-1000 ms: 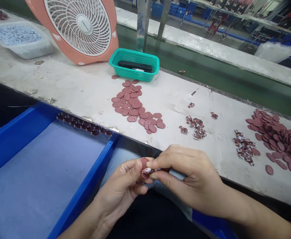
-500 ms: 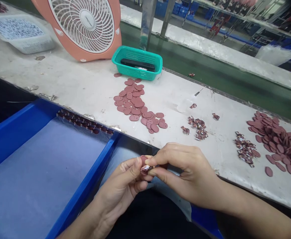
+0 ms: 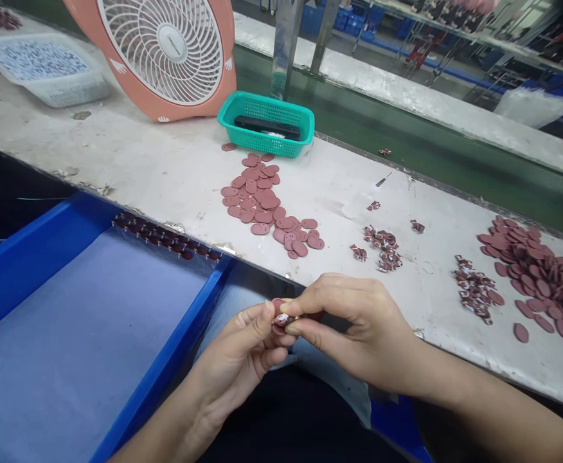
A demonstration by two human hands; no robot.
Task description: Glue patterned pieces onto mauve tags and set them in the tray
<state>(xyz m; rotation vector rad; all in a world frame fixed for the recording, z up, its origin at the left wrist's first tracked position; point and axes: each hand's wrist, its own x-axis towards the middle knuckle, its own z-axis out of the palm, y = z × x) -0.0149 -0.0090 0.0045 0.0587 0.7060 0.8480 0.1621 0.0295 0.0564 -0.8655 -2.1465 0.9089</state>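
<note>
My left hand [image 3: 236,360] pinches a small maroon oval patch [image 3: 277,310] between thumb and fingers. My right hand [image 3: 358,328] presses a tiny printed piece [image 3: 282,319] against that oval with thumb and forefinger. A dark sliver between the right fingers is too small to name. On the bench beyond my hands lie loose maroon ovals [image 3: 262,199] and a larger heap of them [image 3: 536,276]. Two clusters of small printed pieces [image 3: 382,247] [image 3: 474,289] lie between those heaps, nearer my right hand.
A blue tray [image 3: 175,360] lined with pale plastic sits left of my hands, with a row of dark pieces [image 3: 166,236] along its far edge. Farther back stand a teal basket [image 3: 267,138], an orange fan [image 3: 166,48], and a white basket [image 3: 45,74]. A green conveyor runs behind the bench.
Both hands keep their pinch on the oval and have risen slightly, with the fingers closer together. The view has shifted slightly, so the bench sits a little higher and farther right.
</note>
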